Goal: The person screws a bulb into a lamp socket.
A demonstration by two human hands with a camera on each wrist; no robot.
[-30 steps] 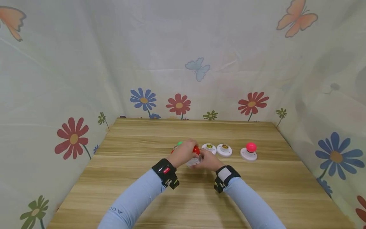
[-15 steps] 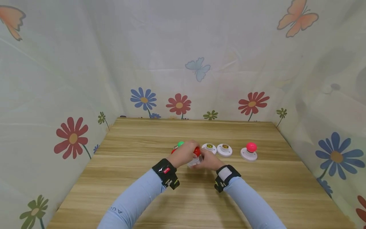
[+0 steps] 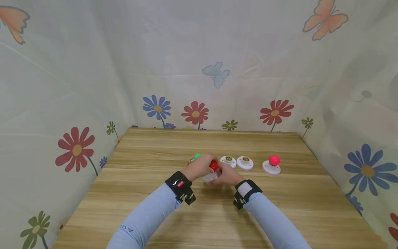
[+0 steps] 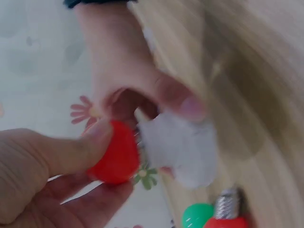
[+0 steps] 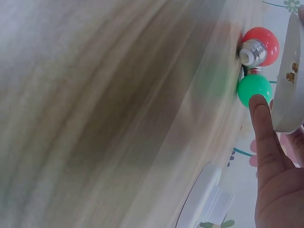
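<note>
My left hand (image 3: 199, 167) pinches a red light bulb (image 4: 116, 156) between thumb and fingers. My right hand (image 3: 230, 175) grips a white lamp holder (image 4: 183, 149) by its round base, raised above the table and turned on its side in the left wrist view. The bulb's metal screw end meets the holder's mouth; how deep it sits cannot be told. Close by on the table lie a green bulb (image 5: 255, 89) and another red bulb (image 5: 267, 45). In the head view, my left hand partly hides both.
Two white lamp holders, one left (image 3: 228, 161) and one right (image 3: 245, 163), stand beyond my right hand, sockets upward. Farther right, a pink bulb (image 3: 274, 160) stands upright in a white holder (image 3: 271, 169). A flower-printed curtain (image 3: 174, 52) encloses the wooden table (image 3: 149, 145) behind and at the sides.
Both hands stay in nearly the same place with the red bulb and the lamp holder. Only slight shifts of the left hand and the view show.
</note>
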